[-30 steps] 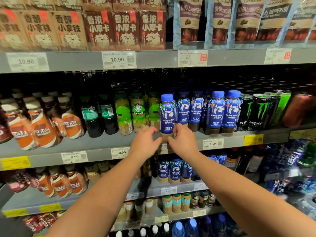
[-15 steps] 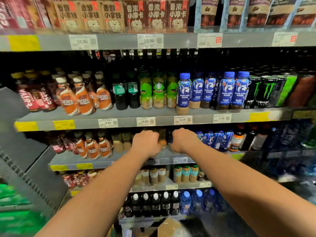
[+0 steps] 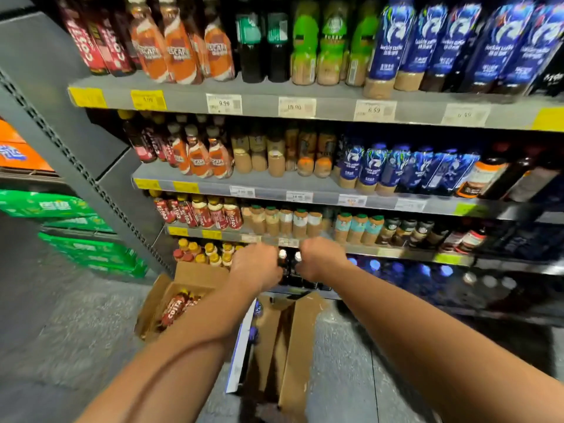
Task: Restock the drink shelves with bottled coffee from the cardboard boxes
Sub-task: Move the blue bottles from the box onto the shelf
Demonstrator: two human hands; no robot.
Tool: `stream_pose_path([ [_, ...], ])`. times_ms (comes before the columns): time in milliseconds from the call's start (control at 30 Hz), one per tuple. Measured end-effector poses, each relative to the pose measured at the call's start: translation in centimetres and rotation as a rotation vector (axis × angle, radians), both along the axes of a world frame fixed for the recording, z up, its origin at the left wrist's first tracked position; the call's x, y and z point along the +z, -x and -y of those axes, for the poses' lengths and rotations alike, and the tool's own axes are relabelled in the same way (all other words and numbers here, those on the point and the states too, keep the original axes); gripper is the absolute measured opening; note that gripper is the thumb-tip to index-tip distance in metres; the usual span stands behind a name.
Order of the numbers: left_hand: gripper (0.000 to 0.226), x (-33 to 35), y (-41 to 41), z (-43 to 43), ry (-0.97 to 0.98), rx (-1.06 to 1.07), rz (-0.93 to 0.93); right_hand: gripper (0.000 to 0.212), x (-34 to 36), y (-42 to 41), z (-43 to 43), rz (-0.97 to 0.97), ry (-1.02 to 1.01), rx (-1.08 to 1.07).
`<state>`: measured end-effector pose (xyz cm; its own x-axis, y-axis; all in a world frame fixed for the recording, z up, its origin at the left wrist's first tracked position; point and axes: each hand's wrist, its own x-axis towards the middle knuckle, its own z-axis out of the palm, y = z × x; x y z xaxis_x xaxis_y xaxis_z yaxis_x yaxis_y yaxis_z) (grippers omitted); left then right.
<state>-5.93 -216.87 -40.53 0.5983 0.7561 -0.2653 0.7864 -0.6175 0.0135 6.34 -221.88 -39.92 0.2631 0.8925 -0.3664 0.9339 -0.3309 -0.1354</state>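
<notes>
An open box (image 3: 195, 274) on the floor at left holds red bottles (image 3: 177, 309) marked COSTA. Both arms stretch forward and down, backs of the hands up, fingers curled away from the camera. The left hand (image 3: 258, 264) and right hand (image 3: 320, 259) hang close together before a low shelf, either side of two dark white-capped bottles (image 3: 290, 264); whether either grips anything cannot be told. A second box (image 3: 297, 346) stands open under the forearms. On the top shelf, orange bottles (image 3: 180, 53) show "ESCAFE" and blue bottles (image 3: 387, 47) read "luckin coffee". Price tags (image 3: 224, 103) read 9.99, 10.90, 6.59.
</notes>
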Motion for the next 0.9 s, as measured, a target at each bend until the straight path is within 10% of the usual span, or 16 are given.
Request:
stream_pose_path([
  [900,0.030,-39.0,7.0,-5.9,0.243,0.097,-0.078,0.017,-39.7,3.6,-5.7,-0.505,0.210,-0.391],
])
